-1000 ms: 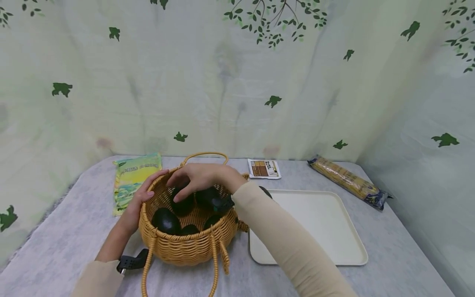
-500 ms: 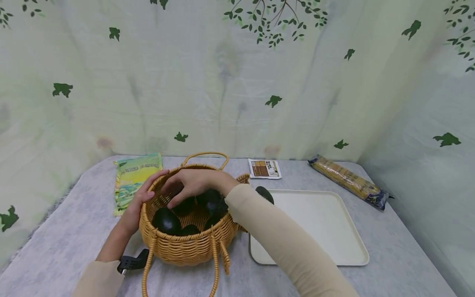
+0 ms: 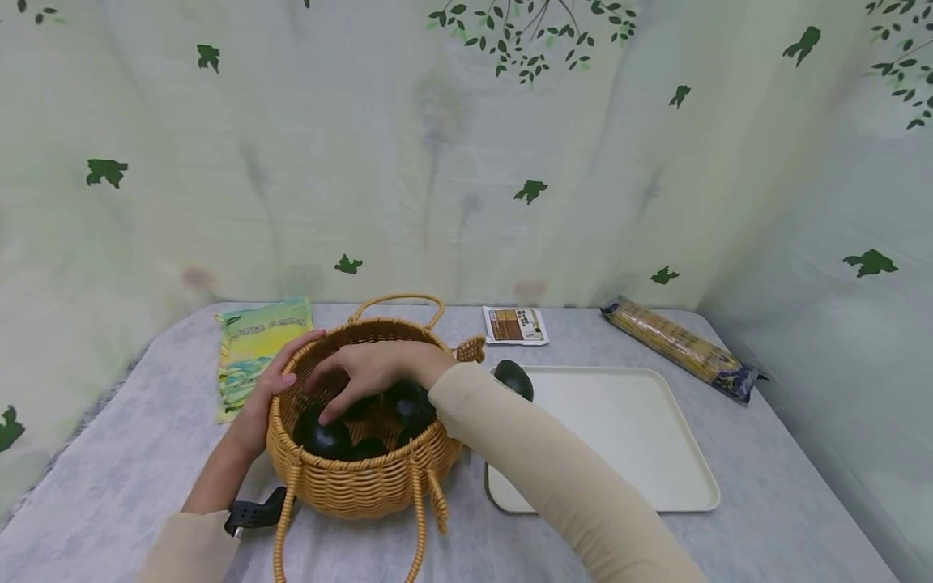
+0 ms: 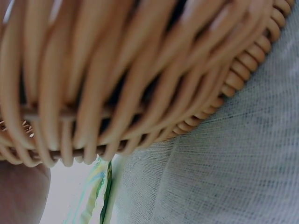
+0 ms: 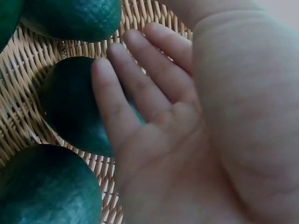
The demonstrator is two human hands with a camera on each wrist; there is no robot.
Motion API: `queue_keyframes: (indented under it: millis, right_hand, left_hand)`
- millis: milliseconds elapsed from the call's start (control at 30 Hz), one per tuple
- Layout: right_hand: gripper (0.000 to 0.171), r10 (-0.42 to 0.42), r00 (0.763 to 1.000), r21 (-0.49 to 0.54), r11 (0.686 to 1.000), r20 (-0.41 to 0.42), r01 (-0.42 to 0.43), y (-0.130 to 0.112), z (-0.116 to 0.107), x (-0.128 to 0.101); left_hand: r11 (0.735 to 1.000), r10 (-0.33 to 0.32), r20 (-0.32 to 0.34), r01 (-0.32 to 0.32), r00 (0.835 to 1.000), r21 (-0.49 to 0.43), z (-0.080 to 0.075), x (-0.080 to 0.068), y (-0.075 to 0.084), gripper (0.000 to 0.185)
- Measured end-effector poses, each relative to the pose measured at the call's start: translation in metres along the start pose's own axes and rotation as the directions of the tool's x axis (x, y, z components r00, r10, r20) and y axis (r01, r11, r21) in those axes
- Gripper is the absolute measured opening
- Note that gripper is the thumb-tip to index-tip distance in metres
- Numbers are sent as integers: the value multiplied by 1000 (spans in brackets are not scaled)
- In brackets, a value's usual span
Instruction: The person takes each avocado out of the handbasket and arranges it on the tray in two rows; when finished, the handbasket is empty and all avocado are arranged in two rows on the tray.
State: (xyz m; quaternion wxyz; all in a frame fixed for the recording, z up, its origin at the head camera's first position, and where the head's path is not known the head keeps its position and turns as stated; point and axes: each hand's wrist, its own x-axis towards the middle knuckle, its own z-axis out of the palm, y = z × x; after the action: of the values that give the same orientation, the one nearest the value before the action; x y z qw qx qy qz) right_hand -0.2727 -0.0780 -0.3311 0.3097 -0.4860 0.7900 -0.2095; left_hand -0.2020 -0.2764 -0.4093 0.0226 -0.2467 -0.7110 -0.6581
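Observation:
A round wicker basket (image 3: 357, 490) holds several dark green avocados. My left hand (image 3: 264, 401) grips its left side, the thumb over the rim; in the left wrist view the woven wall (image 4: 107, 70) fills the upper part. My right hand (image 3: 379, 368) reaches down inside, thumb and fingers spread apart, with the thumb tip at the front-left avocado (image 3: 321, 440). In the right wrist view the fingers lie fairly straight beside an avocado (image 5: 70, 102), the palm bare. Another avocado (image 3: 514, 379) rests at the white tray's (image 3: 619, 445) upper-left corner.
Behind the basket's left side lies a yellow-green packet (image 3: 255, 348). A small white-and-brown packet (image 3: 515, 325) is at the back, and a long pack that looks like noodles (image 3: 678, 344) at the back right. The basket's loose handle (image 3: 421, 518) hangs toward the front.
My right hand has moved left and lower inside the basket, from above the rear avocados to the front-left one. The left hand stays at the rim. The head view has shifted slightly.

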Motion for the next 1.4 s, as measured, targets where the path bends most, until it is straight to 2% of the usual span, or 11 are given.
queue_keyframes:
  millis: [133, 233, 567, 733, 1133, 1267, 1400]
  right_hand:
    - [62, 7, 999, 53, 999, 41, -9, 3, 4, -1]
    - [66, 9, 997, 56, 998, 74, -13, 3, 4, 0]
    - [72, 24, 985, -83, 996, 169, -10, 2, -2, 5]
    - [76, 42, 978, -132, 991, 203, -15, -1, 2, 9]
    - [80, 64, 983, -178, 983, 170, -34, -3, 7, 8]
    - [71, 46, 987, -178, 984, 154, -17, -3, 6, 7]
    - [62, 28, 989, -165, 986, 147, -3, -2, 6, 7]
  left_hand:
    - [1000, -4, 8, 4, 1000, -9, 1, -2, -2, 59]
    - [1000, -13, -2, 13, 1000, -24, 1, -1, -3, 60]
    - [999, 0, -23, -1, 1000, -48, 0, 5, -1, 59]
    - [999, 8, -27, -9, 1000, -43, 0, 3, -1, 59]
    - [1000, 6, -13, -7, 1000, -29, 0, 0, -2, 60]
    - [998, 33, 21, -32, 999, -47, -2, 1, -3, 60]
    - [998, 32, 17, -31, 999, -53, -2, 1, -3, 60]
